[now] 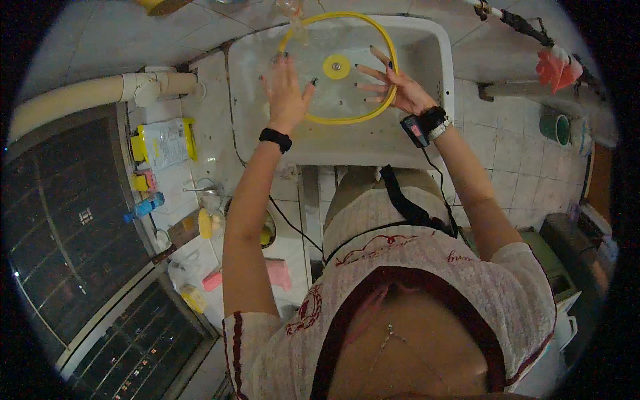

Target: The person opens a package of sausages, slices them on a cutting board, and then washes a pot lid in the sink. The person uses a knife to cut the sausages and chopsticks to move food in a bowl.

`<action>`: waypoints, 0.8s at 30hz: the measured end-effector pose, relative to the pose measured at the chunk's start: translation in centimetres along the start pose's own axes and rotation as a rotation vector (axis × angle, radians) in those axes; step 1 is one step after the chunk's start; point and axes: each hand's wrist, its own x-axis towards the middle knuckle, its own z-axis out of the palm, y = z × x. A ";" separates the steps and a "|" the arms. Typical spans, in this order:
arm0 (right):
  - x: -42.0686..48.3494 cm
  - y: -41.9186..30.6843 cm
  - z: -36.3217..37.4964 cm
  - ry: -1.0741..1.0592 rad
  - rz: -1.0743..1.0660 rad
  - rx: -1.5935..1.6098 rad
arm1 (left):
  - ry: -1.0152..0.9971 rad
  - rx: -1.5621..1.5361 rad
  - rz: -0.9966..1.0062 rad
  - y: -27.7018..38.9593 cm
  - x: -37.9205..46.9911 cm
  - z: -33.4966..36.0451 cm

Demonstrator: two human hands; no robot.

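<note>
A white ceramic sink [310,142] lies before me, with a yellow hoop or ring-shaped rim [350,120] over its basin. My right hand [407,92] has the hoop's right side between its thumb and spread fingers. My left hand [289,92] is flat, fingers pointing away, at the left of the hoop beside what looks like running water from a faucet [290,7]. Nothing shows in its grasp. Inside the ring, at the basin's bottom, sits a yellow round drain piece [330,72] with a metal centre. Whether the ring belongs to a clear basin cannot be told.
A beige pipe [75,97] runs along the left wall above a windowsill holding a white and yellow packet [165,142] and a blue bottle [145,206]. A pink cloth [277,272] lies lower left. A green cup [554,129] hangs at right. A cable trails from my right wrist.
</note>
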 end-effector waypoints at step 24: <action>2.1 -1.4 1.6 0.033 0.324 -0.323 | -0.230 -1.659 -1.133 -3.8 -4.6 2.3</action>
